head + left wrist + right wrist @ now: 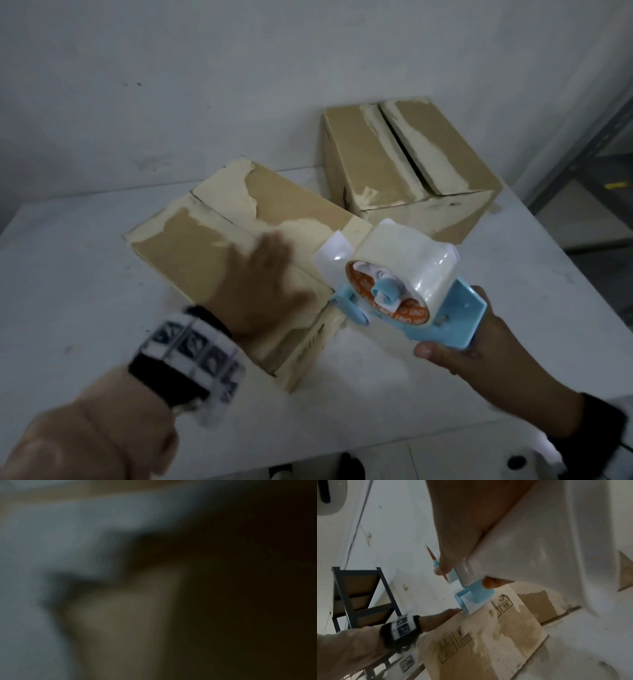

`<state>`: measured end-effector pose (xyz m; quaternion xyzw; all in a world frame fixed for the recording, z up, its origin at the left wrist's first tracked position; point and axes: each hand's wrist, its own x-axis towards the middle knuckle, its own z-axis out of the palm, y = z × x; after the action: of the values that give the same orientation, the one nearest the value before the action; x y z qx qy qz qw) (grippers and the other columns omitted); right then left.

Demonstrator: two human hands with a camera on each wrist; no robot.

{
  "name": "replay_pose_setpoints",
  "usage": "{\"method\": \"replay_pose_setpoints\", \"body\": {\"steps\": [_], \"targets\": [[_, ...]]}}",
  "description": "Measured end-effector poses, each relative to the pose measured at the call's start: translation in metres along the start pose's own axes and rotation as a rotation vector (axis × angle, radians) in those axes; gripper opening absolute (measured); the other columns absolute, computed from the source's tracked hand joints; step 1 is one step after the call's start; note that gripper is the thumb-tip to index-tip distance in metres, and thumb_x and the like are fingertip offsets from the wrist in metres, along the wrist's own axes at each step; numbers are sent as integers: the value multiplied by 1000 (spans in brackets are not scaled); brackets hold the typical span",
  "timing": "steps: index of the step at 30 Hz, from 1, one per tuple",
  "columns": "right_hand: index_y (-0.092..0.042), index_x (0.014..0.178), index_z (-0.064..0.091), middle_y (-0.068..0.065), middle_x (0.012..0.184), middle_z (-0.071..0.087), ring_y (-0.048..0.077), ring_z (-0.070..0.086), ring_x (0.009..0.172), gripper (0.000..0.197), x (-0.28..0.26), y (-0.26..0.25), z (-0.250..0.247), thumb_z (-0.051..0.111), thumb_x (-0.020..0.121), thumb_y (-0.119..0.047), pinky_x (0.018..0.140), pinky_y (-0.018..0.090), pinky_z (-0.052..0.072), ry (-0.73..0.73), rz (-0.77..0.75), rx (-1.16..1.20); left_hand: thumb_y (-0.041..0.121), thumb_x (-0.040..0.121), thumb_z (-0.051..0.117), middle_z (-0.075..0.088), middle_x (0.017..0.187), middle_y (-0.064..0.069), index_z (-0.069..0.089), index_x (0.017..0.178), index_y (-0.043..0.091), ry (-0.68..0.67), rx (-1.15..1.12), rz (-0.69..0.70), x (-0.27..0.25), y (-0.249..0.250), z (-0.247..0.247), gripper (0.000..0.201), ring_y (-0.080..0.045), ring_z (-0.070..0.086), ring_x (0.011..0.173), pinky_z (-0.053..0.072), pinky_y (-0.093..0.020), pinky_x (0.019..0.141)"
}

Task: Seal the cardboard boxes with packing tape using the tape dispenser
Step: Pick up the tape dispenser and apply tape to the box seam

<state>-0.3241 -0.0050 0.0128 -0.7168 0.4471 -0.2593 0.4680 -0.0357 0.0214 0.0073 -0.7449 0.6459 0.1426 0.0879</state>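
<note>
The near cardboard box [191, 240], its top paper torn in pale patches, lies on the white table [68, 274]. My left hand [260, 284] rests flat on its lid with straight fingers, blurred. My right hand [452, 325] grips the handle of the blue tape dispenser [404, 274], which carries a clear tape roll; its front end sits at the box's right edge. In the right wrist view the dispenser [476, 593] touches the box [488, 642] and my left hand [440, 618] reaches its front end. The left wrist view is dark and blurred.
A second cardboard box [376, 161] with an open centre seam stands at the back right of the table, near the wall. A dark metal shelf [582, 164] stands beyond the table's right edge, also seen as a shelf [356, 595] in the right wrist view.
</note>
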Motion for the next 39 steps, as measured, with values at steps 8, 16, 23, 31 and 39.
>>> {"method": "replay_pose_setpoints", "body": {"steps": [8, 16, 23, 31, 39], "targets": [[-31, 96, 43, -12, 92, 51, -6, 59, 78, 61, 11, 3, 13, 67, 46, -56, 54, 8, 45, -23, -59, 95, 60, 66, -3, -19, 155, 3, -18, 145, 21, 64, 56, 148, -13, 20, 17, 90, -13, -13, 144, -6, -44, 115], [-17, 112, 49, 3, 99, 59, 7, 62, 78, 69, 56, 4, 45, 74, 57, -51, 58, 15, 47, -48, -158, 141, 64, 64, -4, -15, 156, 6, -14, 146, 28, 61, -2, 131, 14, -25, 13, 91, -9, -12, 143, -5, -41, 115], [-30, 98, 52, -10, 88, 63, 7, 65, 83, 50, 67, 2, 57, 77, 60, -52, 63, 21, 53, -6, -188, 158, 60, 78, 15, -13, 156, 10, -9, 147, 32, 102, -17, 98, 28, -37, 11, 78, -6, -9, 143, -4, -39, 115], [-36, 93, 39, -17, 98, 41, -4, 55, 83, 52, 43, 18, 41, 69, 51, -42, 65, 4, 45, -9, -111, 31, 66, 62, 3, -23, 142, 18, -9, 146, 29, 127, -49, 126, 28, -39, 10, 93, 0, -11, 140, -5, -34, 114], [1, 104, 56, 10, 86, 63, 29, 66, 57, 80, 55, 35, 60, 74, 55, -60, 47, 28, 49, 91, -346, -411, 67, 65, 12, -9, 147, 16, -13, 140, 23, 208, -149, 176, 30, -43, 17, 91, 1, -5, 137, -1, -33, 115]]}}
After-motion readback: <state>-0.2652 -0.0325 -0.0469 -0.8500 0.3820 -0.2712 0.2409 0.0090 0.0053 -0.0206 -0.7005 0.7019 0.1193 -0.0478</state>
